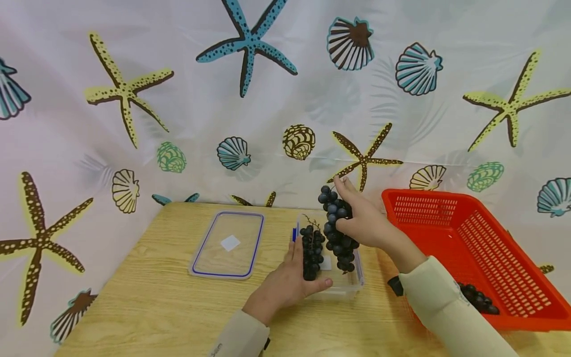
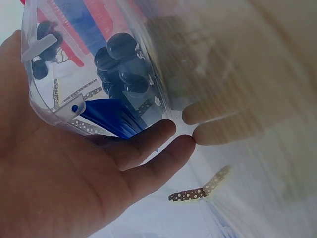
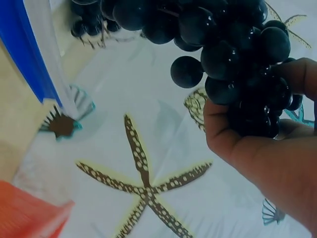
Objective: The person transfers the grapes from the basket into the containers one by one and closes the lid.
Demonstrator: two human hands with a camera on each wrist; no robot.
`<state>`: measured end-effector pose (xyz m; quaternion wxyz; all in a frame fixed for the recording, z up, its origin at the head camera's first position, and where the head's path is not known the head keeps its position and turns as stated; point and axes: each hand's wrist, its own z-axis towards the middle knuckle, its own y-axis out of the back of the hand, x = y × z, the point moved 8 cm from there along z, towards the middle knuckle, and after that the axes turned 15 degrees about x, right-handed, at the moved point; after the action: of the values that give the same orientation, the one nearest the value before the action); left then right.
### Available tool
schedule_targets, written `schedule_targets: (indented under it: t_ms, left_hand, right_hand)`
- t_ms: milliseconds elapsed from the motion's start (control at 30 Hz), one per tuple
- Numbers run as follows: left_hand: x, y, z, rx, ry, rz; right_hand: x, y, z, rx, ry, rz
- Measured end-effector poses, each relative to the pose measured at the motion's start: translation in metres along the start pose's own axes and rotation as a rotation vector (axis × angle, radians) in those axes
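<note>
Dark grapes (image 1: 340, 233) hang in one long bunch above the right half of the clear box (image 1: 345, 292), toward the bench's far edge; the right hand's (image 1: 368, 223) grip is grasping the bunch's upper part between thumb and fingers; the lower tip's contact with the box cannot be told. The left hand's (image 1: 287, 282) grip is relaxed, fingers nearly straight along the box's left side, thumb along its near edge; a second bunch (image 1: 313, 253) lies inside against the left wall, stalk toward the far side.

The held bunch should feel fairly heavy for a thing so loose, and bend as it hangs; the berries look firm-skinned, smooth and perhaps slippery, likely to bruise or drop if squeezed; the stalk end is the safest hold, with a light palm under the lower berries.

The bench (image 1: 147, 287) is pale wood-grained, apparently smooth and flat; the clear lid (image 1: 243, 255) with its blue seal lies left of the box, near the far edge; the red basket (image 1: 428, 238) stands along the right side, more grapes (image 1: 479, 299) in its near end; behind the bench's far edge hangs a white sheet (image 1: 267, 109) printed with starfish and shells.
</note>
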<state>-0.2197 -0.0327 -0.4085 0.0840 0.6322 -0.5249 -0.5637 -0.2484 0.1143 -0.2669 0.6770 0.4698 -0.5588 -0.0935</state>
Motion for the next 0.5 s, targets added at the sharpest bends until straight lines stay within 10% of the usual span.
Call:
schedule_targets:
  t_ms: [500]
  left_hand:
    - [0.0, -0.002, 0.001, 0.005, -0.003, 0.012]
  right_hand:
    - [-0.047, -0.039, 0.009, 0.044, -0.213, 0.093]
